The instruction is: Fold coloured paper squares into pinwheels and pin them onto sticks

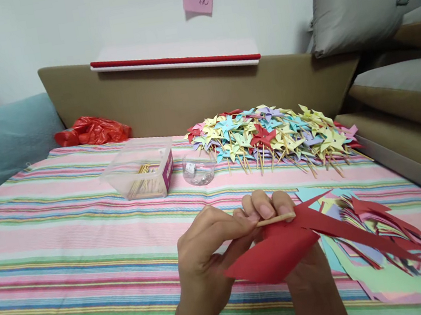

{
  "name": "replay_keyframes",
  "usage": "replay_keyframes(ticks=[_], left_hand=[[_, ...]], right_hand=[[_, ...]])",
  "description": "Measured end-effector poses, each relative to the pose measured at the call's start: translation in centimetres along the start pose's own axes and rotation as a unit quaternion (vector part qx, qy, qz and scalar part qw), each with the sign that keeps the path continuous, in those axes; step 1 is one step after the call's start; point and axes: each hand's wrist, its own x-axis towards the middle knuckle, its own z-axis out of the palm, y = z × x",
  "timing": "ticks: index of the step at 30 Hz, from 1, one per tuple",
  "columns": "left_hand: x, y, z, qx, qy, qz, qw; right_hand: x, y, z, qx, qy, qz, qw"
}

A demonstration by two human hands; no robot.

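Both hands meet over the striped cloth, low in the middle of the head view. My left hand (211,240) pinches a thin wooden stick (278,219) between thumb and fingers. Red cut paper (274,254), with loose pointed flaps, sits just below the stick. My right hand (266,204) grips that paper from behind, its fingers curled over the top beside the stick; its thumb is hidden by the paper. The stick's tip lies against the red paper; whether the two are joined I cannot tell.
A pile of finished paper pinwheels (267,138) lies at the back right. Cut paper sheets (395,261) are stacked on the right. A clear box (145,173) holds sticks, beside a small clear tub (199,174) of small metallic pieces. A red plastic bag (96,130) lies back left.
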Motion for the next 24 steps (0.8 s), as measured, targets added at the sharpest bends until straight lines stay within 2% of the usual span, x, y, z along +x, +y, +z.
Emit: replay_keyframes(ticks=[6, 15, 18, 24], left_hand=[[0.1, 0.2, -0.2, 0.025, -0.034, 0.014, 0.999], [0.7, 0.7, -0.4, 0.047, -0.056, 0.031, 0.997], [0.6, 0.5, -0.4, 0.048, -0.051, -0.023, 0.997], [-0.3, -1.2, -0.1, 0.085, -0.065, -0.221, 0.969]], right_hand=[[0.1, 0.0, 0.8, -0.011, 0.055, -0.003, 0.998], [0.0, -0.3, 1.1, -0.044, 0.083, 0.005, 0.996], [0.1, -0.1, 0.8, -0.034, 0.091, 0.003, 0.995], [1.1, 1.4, -0.6, -0.063, 0.260, 0.004, 0.963]])
